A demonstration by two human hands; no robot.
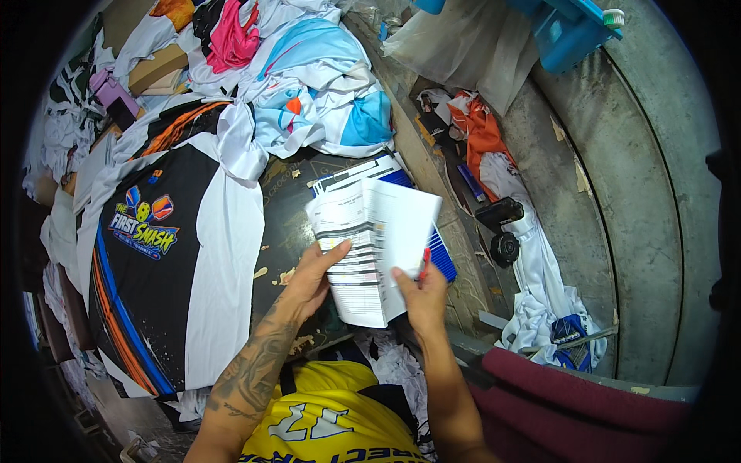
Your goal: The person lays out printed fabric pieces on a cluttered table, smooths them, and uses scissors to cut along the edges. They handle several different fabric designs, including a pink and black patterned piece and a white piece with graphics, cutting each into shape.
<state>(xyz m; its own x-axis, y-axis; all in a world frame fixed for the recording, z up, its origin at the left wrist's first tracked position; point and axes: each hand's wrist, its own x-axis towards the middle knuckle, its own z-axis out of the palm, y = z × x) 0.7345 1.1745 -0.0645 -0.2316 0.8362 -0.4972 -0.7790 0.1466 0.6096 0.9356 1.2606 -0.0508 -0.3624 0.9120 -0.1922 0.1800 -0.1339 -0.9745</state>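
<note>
A sheaf of printed papers (356,287), creased down the middle, is held up in front of me. My left hand (311,276) grips its left edge, the thumb lying over the printed side. At the lower right edge my right hand (424,299) is closed on the same papers, thumb on top. A small red object (425,261) shows beside my right fingers; its kind is hidden, and I cannot tell whether it is held. Behind the papers lie blue-and-white striped sheets (441,255) on the dark tabletop (289,197), partly covered.
On the left lies a black printed fabric piece (185,193) with white edges. White and light-blue cloth (309,85) is heaped behind it. To the right are a black tape roll (505,248), orange cloth (480,135) and a blue plastic bin (567,38). A maroon seat (571,409) stands near right.
</note>
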